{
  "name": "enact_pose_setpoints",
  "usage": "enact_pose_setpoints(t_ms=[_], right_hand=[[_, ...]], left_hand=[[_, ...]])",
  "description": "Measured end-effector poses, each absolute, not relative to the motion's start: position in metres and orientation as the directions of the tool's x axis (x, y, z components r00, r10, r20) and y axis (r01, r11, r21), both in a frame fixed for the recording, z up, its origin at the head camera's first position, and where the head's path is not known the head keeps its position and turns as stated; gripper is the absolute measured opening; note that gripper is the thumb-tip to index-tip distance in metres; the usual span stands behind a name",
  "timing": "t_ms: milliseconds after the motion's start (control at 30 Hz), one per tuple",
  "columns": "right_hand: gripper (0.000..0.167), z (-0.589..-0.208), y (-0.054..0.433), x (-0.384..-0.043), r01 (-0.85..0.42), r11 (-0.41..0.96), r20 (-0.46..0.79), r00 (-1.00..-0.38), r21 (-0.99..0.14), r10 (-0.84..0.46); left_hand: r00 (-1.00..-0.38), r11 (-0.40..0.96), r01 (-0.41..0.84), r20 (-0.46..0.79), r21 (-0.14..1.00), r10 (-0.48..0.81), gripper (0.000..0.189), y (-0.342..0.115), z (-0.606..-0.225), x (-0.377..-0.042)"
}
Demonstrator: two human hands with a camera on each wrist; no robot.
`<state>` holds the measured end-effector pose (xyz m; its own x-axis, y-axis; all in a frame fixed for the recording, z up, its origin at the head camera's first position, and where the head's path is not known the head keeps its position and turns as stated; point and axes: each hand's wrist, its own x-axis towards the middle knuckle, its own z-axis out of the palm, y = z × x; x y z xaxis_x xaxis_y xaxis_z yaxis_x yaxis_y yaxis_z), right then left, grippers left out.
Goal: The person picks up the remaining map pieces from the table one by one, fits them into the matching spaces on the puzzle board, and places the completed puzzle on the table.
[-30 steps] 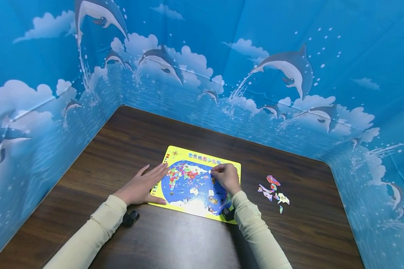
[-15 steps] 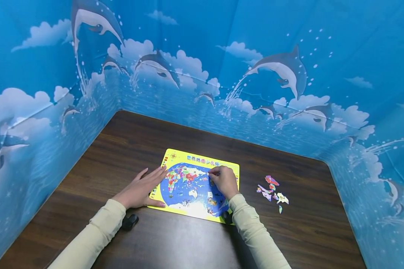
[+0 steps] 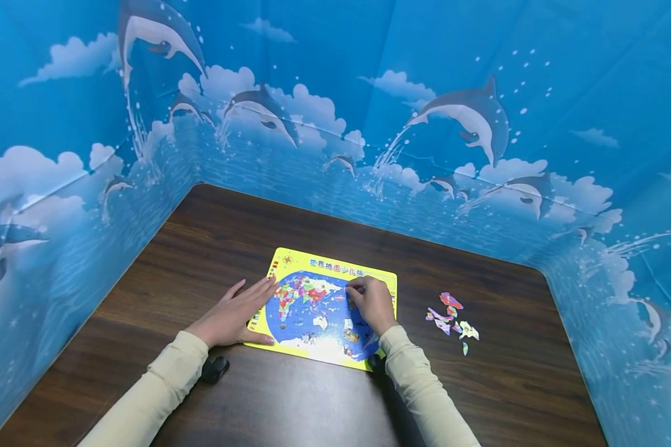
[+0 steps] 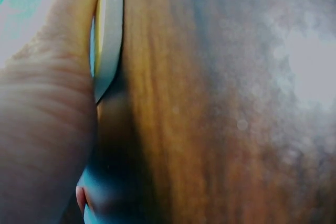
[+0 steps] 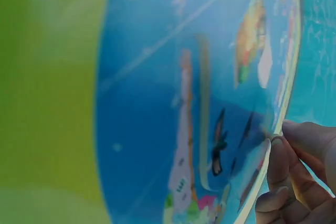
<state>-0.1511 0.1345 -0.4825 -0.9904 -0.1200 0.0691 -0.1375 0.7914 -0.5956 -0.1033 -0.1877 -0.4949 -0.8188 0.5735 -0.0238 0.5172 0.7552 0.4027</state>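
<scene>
A yellow-edged world map puzzle board (image 3: 299, 255) lies on the brown table. My left hand (image 3: 232, 316) rests spread on its left side, with the thumb at the lower left edge. In the left wrist view the hand (image 4: 47, 108) lies beside the board's pale edge (image 4: 110, 35). Over the map's upper right, my right hand (image 3: 373, 304) pinches a small puzzle piece, mostly covered by the fingers. The right wrist view shows thumb and fingertips (image 5: 294, 171) meeting at the map's surface; the piece's shape cannot be made out there.
Several loose puzzle pieces (image 3: 450, 320) lie in a small pile right of the board, one white and yellow (image 3: 469, 330). Black wrist devices (image 3: 215, 369) sit under both wrists. A blue dolphin-printed curtain (image 3: 335, 112) encloses the table's back and sides.
My right fingertips have stayed near the map's upper right, shifting only slightly, and less of the white piece shows now. The left hand has stayed on the board. The head view has tilted a little.
</scene>
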Motion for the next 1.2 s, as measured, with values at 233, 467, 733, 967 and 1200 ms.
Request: enact_pose_setpoints(t_ms=[233, 467, 733, 967, 1200], right_hand=[[0.012, -0.475, 0.147, -0.14, -0.129, 0.787, 0.081, -0.992, -0.603, -0.1], [0.013, -0.47, 0.185, -0.122, -0.034, 0.746, 0.093, -0.995, -0.665, 0.038], [0.012, -0.473, 0.247, -0.116, 0.017, 0.734, 0.136, -0.98, -0.679, 0.148], [0.019, -0.479, 0.302, -0.114, 0.095, 0.787, 0.169, -0.954, -0.609, 0.246], [0.047, -0.481, 0.333, -0.121, 0.19, 0.798, 0.087, -0.953, -0.571, 0.289]], left_hand=[[-0.813, 0.741, 0.534, 0.008, 0.407, 0.582, 0.113, -0.183, -0.498, -0.104], [-0.81, 0.739, 0.538, 0.005, 0.406, 0.586, 0.114, -0.182, -0.497, -0.107], [-0.816, 0.748, 0.515, -0.028, 0.418, 0.577, 0.116, -0.185, -0.494, -0.108], [-0.821, 0.765, 0.502, -0.056, 0.404, 0.568, 0.118, -0.184, -0.497, -0.107], [-0.827, 0.769, 0.489, -0.063, 0.411, 0.559, 0.118, -0.185, -0.498, -0.105]])
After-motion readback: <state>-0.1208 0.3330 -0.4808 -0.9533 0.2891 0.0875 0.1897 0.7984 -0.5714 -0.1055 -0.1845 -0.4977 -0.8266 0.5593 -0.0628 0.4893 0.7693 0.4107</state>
